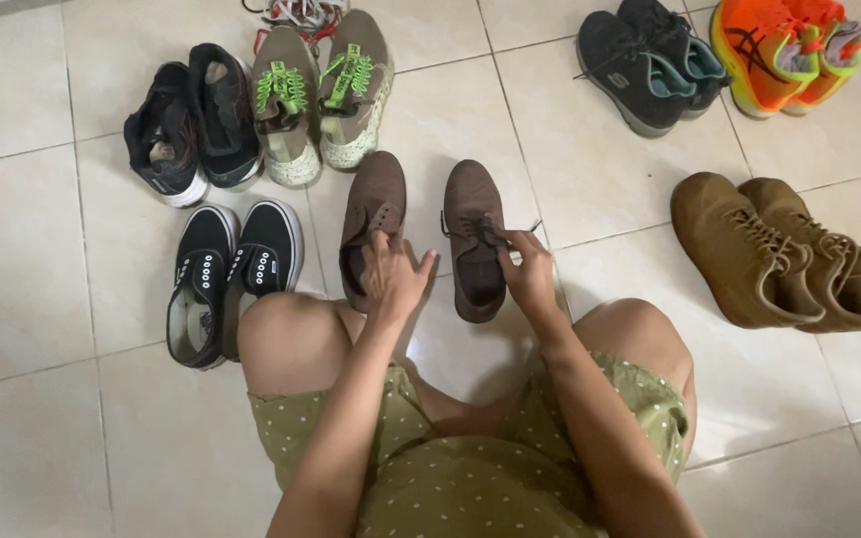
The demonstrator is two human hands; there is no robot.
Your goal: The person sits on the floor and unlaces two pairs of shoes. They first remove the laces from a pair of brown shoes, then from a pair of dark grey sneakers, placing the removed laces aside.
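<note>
Fingers of the right hand (pixel 528 271) are pinched on the dark lace (pixel 488 233) of the right brown suede shoe (pixel 475 239), set on the pale tiled floor (pixel 32 299) between the knees. Spread open, the left hand (pixel 394 274) is laid on the matching left brown suede shoe (pixel 372 229). Farther off, olive sneakers with green laces (pixel 319 95) are stood empty.

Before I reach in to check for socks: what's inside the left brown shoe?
The left hand covers much of the left brown shoe; the opening's visible part looks dark, with nothing discernible inside.

Black slip-ons (pixel 221 274) crowd left flank; tan boots (pixel 779 254) stand well right; bare tile (pixel 600 169) between, passable
</note>
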